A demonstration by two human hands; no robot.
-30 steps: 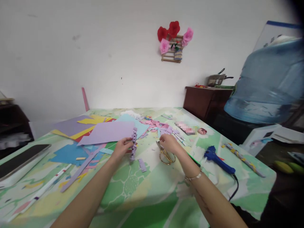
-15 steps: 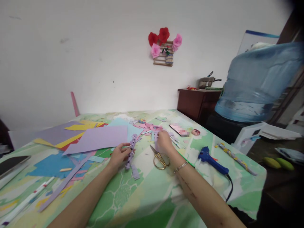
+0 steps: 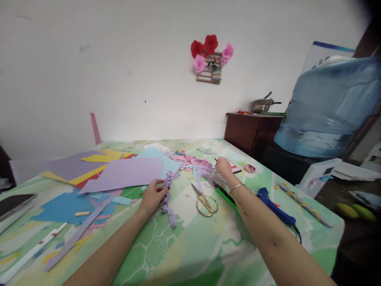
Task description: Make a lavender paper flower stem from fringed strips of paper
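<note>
My left hand (image 3: 155, 194) is closed on a narrow purple paper strip (image 3: 166, 192) with dark spots, its loose fringed tail (image 3: 172, 219) lying on the cloth. My right hand (image 3: 224, 167) is curled over the near left part of a phone (image 3: 235, 166) with a lit pinkish screen. Its fingertips are hidden, so whether it touches the screen or holds anything cannot be seen. Between my hands lie gold-handled scissors (image 3: 205, 203). A green-handled tool (image 3: 226, 197) is partly under my right forearm. Beyond the scissors rests another fringed purple strip (image 3: 203, 171).
Purple paper (image 3: 125, 172), blue sheets (image 3: 64, 208) and scraps spread to the left. A blue glue gun (image 3: 276, 208) and a yellow-and-grey wrapped stick (image 3: 303, 204) lie right. Pink paper pieces (image 3: 193, 161) are heaped at the back. A water bottle (image 3: 324, 107) stands beyond the table's right edge.
My right hand has moved right, from a purple strip beside the scissors to the phone, uncovering the strip and the green-handled tool. My left hand keeps its hold. The view has shifted slightly.
</note>
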